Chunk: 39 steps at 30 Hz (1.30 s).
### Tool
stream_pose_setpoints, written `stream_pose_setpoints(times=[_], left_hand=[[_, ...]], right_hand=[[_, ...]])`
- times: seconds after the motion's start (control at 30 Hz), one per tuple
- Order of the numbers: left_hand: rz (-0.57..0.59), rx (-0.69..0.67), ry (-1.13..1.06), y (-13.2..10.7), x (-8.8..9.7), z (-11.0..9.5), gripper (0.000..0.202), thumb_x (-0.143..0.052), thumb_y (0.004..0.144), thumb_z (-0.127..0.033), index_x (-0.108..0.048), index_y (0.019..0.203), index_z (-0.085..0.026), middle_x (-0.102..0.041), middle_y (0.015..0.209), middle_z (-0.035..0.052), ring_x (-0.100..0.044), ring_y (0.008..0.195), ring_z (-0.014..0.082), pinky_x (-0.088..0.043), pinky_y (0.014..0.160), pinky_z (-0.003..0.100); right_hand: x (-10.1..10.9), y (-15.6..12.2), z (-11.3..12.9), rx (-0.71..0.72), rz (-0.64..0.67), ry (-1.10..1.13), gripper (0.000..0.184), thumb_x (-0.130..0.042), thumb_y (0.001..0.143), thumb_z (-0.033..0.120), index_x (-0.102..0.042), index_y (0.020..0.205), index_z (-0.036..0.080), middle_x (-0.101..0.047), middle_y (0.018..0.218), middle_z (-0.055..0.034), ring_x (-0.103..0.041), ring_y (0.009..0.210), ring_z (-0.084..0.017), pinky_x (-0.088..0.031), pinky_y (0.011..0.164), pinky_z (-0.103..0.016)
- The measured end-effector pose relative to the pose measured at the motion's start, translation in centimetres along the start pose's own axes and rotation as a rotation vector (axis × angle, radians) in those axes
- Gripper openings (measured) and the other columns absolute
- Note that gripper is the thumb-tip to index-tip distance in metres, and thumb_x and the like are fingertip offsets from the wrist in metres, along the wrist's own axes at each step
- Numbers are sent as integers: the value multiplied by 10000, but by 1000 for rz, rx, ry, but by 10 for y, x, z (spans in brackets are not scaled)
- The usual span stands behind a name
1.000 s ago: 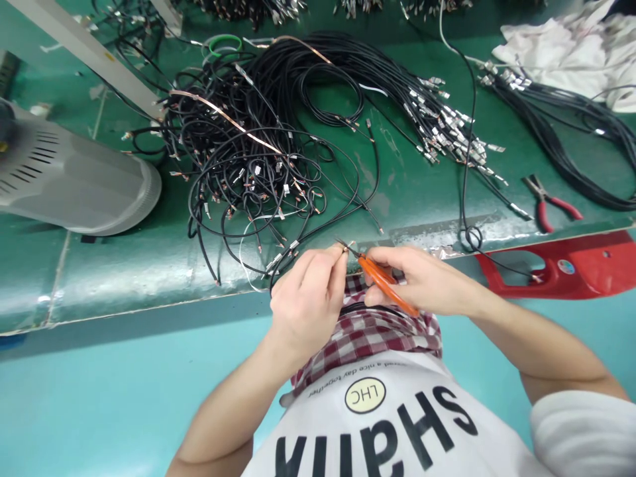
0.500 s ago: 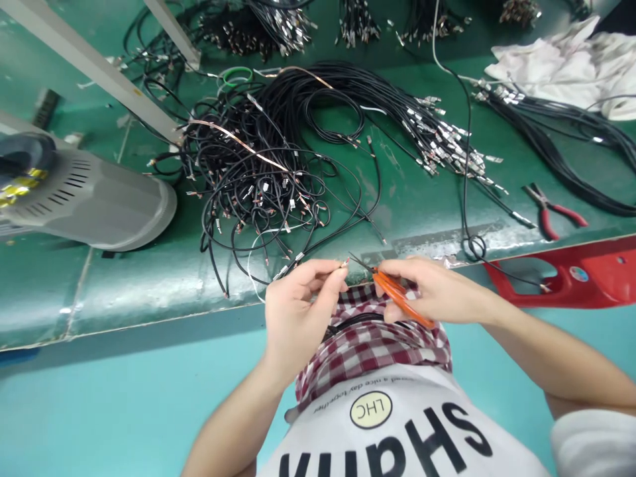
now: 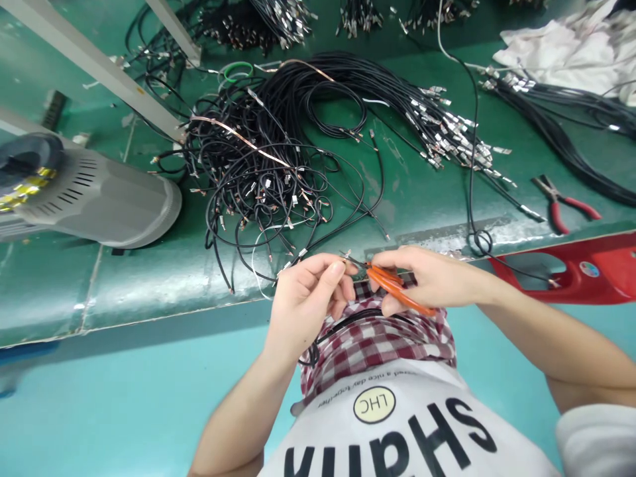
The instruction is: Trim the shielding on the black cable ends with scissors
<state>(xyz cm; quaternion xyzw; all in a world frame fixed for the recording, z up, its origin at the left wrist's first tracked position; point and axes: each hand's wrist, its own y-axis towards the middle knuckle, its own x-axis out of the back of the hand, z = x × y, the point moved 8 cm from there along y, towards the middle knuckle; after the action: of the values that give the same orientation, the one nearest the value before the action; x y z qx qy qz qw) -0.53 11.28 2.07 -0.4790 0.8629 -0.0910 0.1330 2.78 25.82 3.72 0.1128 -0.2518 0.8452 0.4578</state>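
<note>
Wire end was pinched in the left hand's clenched grip, steadied for the orange scissors clenched in the right hand, just off the counter's front edge.

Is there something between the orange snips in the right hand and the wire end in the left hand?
Nothing visible stands in the way: the tips of the orange-handled snips, held in the right hand, sit right beside the wire end pinched by the left hand.

The light is bright and even; a glare lies on the counter left of the left grip, and the picture edges are bent.
</note>
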Motion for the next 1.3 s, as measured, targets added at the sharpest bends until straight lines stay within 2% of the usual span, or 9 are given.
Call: stream_pose_setpoints(times=[0.23,0.43,0.57,0.63,0.73,0.83,0.97,1.13,1.3], left_hand=[[23,44,-46,1,-4,4,296,-600,935,-421,-663,898,-134,-597,592,-11,-444,383,19,-319,373,125],[16,60,-47,1,-4,6,294,-611,929,-417,-665,892,-129,-578,575,-14,-420,381,11,-301,367,115],[18,69,-76,0,0,8,286,-604,934,-414,-657,898,-135,-571,575,-17,-412,379,10,-290,376,120],[3,65,-79,-1,3,8,283,-601,934,-415,-652,904,-139,-571,580,-16,-411,382,13,-293,379,127],[1,50,-34,-2,3,6,293,-608,928,-419,-659,911,-131,-567,585,-10,-414,399,16,-296,386,132],[-3,34,57,-3,-3,4,302,-617,920,-423,-667,930,-126,-569,606,-3,-425,439,17,-308,410,131],[-14,-21,186,-5,-10,1,285,-602,931,-408,-667,954,-131,-576,647,-1,-449,499,21,-357,466,133],[-17,-80,301,-10,-13,-3,257,-591,941,-376,-671,961,-132,-586,689,4,-518,606,42,-424,564,137],[-30,-180,325,-14,-13,-8,174,-604,937,-315,-668,973,-158,-630,827,20,-579,720,58,-471,665,155]], right_hand=[[5,3,1,-28,25,-48,475,-699,812,615,-474,769,199,-427,683,62,-380,647,-106,-283,602,-243],[12,0,13,-36,-106,-313,515,-668,816,650,-436,723,200,-460,612,61,-409,593,-113,-289,652,-271],[16,-7,1,-68,-122,-349,524,-665,823,646,-424,702,196,-442,582,63,-382,544,-105,-272,612,-276],[17,-12,-11,-98,-109,-289,496,-696,821,605,-444,704,194,-468,600,60,-407,564,-108,-284,605,-270],[17,-16,-18,-76,-156,-19,352,-733,839,491,-549,793,194,-561,712,39,-499,669,-126,-362,646,-257],[22,-15,-8,68,-351,315,269,-780,827,360,-603,936,188,-651,897,2,-578,790,-140,-444,756,-266],[22,-11,6,230,-526,508,301,-838,763,237,-578,905,181,-702,1020,-40,-643,886,-169,-479,831,-294],[21,-8,7,239,-530,539,262,-829,771,214,-587,867,181,-693,859,-17,-632,768,-151,-486,796,-305],[20,-6,4,223,-426,654,304,-845,744,194,-566,865,169,-668,843,-12,-624,769,-139,-491,747,-273]])
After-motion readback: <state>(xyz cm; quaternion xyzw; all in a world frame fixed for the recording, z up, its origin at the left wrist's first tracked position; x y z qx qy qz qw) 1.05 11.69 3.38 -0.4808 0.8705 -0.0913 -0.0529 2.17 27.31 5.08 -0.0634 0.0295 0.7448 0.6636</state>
